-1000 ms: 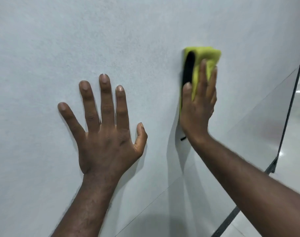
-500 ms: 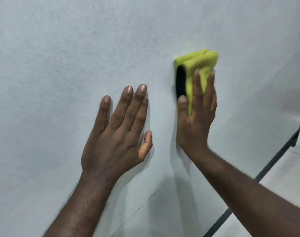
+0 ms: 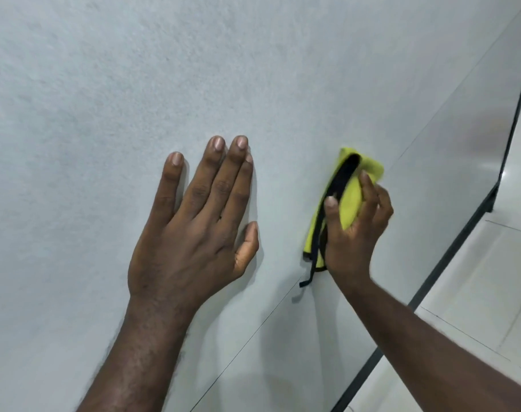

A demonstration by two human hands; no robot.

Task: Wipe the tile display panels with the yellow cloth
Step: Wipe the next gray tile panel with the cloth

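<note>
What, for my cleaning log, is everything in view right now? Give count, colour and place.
tile display panels: at least two, light grey, fill most of the view, with a thin seam running diagonally between them
yellow cloth: one, yellow with black trim and a loose black strap hanging down, folded, against the panel near the seam
frame edge: one, black, along the panels' lower right border
floor: white glossy tiles, lower right beyond the frame
left hand: one, flat on the panel with fingers straight, left of the cloth
right hand: one, grips the cloth and holds it to the panel
</note>
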